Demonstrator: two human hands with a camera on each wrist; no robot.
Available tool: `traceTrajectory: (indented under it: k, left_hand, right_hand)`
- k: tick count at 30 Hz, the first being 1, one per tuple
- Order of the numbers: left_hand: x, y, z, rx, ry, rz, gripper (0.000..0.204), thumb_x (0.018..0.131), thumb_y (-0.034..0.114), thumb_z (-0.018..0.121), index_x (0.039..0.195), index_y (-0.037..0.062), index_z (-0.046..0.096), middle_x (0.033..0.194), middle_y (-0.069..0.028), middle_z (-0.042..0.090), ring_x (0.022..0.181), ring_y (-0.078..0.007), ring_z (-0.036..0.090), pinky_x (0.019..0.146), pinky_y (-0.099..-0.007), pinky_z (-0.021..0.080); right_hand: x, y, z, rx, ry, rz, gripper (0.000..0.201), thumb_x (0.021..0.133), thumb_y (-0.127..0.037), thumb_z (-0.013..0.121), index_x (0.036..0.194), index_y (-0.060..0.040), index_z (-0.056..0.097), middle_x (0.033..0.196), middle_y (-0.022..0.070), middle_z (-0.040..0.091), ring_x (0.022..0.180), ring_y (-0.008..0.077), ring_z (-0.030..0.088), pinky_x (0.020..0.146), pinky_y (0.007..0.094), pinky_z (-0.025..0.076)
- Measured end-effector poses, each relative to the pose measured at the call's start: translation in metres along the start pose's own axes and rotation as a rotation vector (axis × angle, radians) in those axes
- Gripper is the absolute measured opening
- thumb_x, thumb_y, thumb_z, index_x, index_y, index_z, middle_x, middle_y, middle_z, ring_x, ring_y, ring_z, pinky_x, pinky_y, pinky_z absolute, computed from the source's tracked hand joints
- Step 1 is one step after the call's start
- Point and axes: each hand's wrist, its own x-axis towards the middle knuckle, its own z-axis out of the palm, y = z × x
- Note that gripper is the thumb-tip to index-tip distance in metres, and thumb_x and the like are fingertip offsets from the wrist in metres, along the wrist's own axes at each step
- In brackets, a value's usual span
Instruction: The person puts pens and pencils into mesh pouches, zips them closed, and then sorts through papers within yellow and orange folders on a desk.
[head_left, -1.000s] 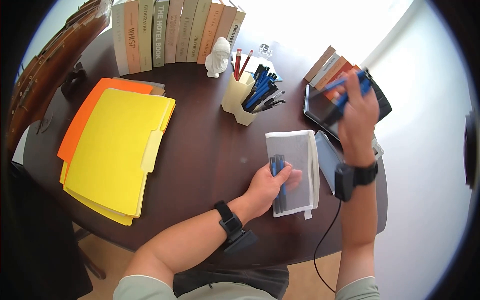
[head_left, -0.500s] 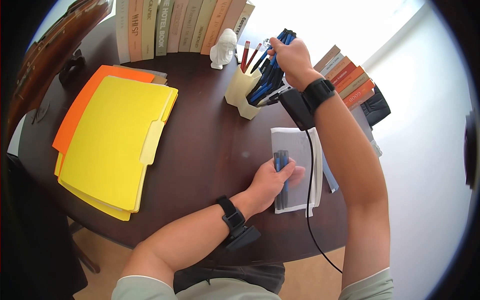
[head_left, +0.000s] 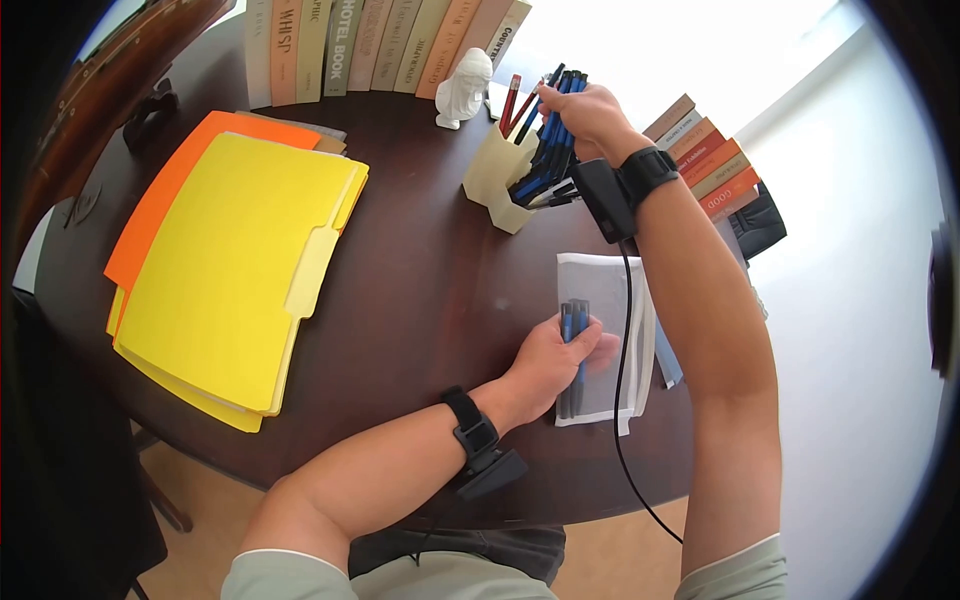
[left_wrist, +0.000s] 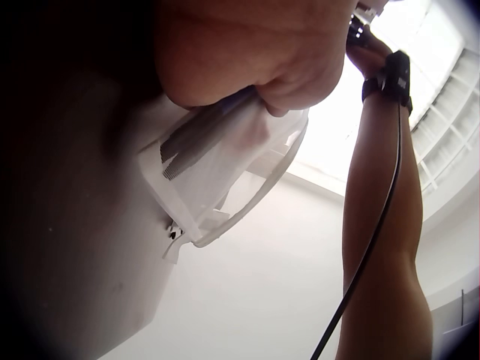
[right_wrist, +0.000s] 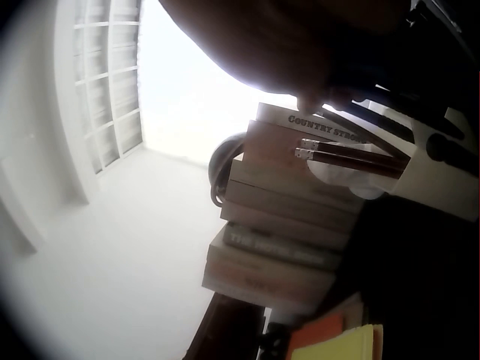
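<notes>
My left hand [head_left: 555, 365] grips the white mesh zip pouch [head_left: 603, 400], thumb over its near edge. Two or so blue-and-black pens [head_left: 575, 350] show through the mesh under that hand; in the left wrist view the pouch [left_wrist: 217, 176] hangs from the fingers. At the back of the desk my right hand [head_left: 595, 118] holds a bunch of blue and black pens [head_left: 567, 100] upright over the cream pen holder [head_left: 490, 180]. Other pens [head_left: 530, 187] and red pencils [head_left: 512, 100] stand in the holder. In the right wrist view the hand is dark and the pencils [right_wrist: 352, 159] show beside it.
Yellow folders [head_left: 230, 270] lie stacked on an orange one [head_left: 150, 215] at the left. A row of books [head_left: 385, 50] and a white bust [head_left: 463, 90] stand behind the holder. More books [head_left: 705, 160] lean at the back right. A black cable [head_left: 625, 350] runs down from the right wrist.
My right hand has swung left from the far right to above the pen holder, carrying the bunch of pens. My left hand keeps its grip on the pouch.
</notes>
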Motion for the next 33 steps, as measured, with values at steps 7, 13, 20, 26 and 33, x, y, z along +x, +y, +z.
traceTrajectory:
  k: [7,13,20,26,33]
  left_hand:
    - [0.0,-0.001,0.0,0.003,-0.015,0.02,0.023,0.109,0.023,0.057,0.123,0.0046,0.057,0.12,-0.0107,0.068,0.115,-0.0201,0.067,0.107,-0.0362,0.053]
    - [-0.002,0.002,0.001,0.012,-0.004,0.012,0.026,0.11,0.024,0.056,0.125,0.0032,0.056,0.121,-0.0115,0.067,0.116,-0.0212,0.066,0.109,-0.0371,0.053]
    - [-0.001,0.001,0.002,0.013,0.023,-0.002,0.023,0.11,0.023,0.055,0.122,0.0033,0.057,0.117,-0.0106,0.069,0.111,-0.0196,0.068,0.105,-0.035,0.056]
    - [0.0,0.002,0.002,0.042,0.004,0.004,0.023,0.11,0.022,0.053,0.122,0.0031,0.057,0.119,-0.0101,0.068,0.111,-0.0181,0.068,0.104,-0.0331,0.057]
    - [-0.001,0.002,0.003,0.01,0.012,0.004,0.019,0.111,0.021,0.053,0.119,0.0046,0.058,0.112,-0.0064,0.069,0.108,-0.0155,0.068,0.097,-0.0316,0.056]
  right_hand:
    - [-0.033,-0.013,-0.001,0.295,0.059,-0.07,0.024,0.097,-0.018,0.071,0.107,0.0032,0.063,0.096,0.012,0.07,0.084,0.0174,0.067,0.072,0.0322,0.056]
    - [-0.03,-0.024,-0.007,0.604,0.194,-0.219,0.024,0.1,-0.017,0.069,0.112,0.002,0.059,0.102,0.0139,0.072,0.089,0.0179,0.068,0.076,0.0329,0.057]
    - [-0.013,-0.007,0.02,0.676,0.238,-0.257,0.023,0.098,-0.017,0.072,0.11,0.0017,0.064,0.1,0.0118,0.073,0.086,0.018,0.067,0.076,0.0332,0.056]
    - [-0.004,0.002,0.025,0.511,0.236,-0.191,0.031,0.098,-0.016,0.072,0.122,0.001,0.063,0.101,0.0109,0.071,0.086,0.0173,0.066,0.075,0.0327,0.055]
    - [-0.022,0.001,0.025,0.486,0.202,-0.139,0.043,0.095,-0.014,0.074,0.134,0.0011,0.061,0.103,0.0094,0.07,0.089,0.0168,0.066,0.077,0.0332,0.054]
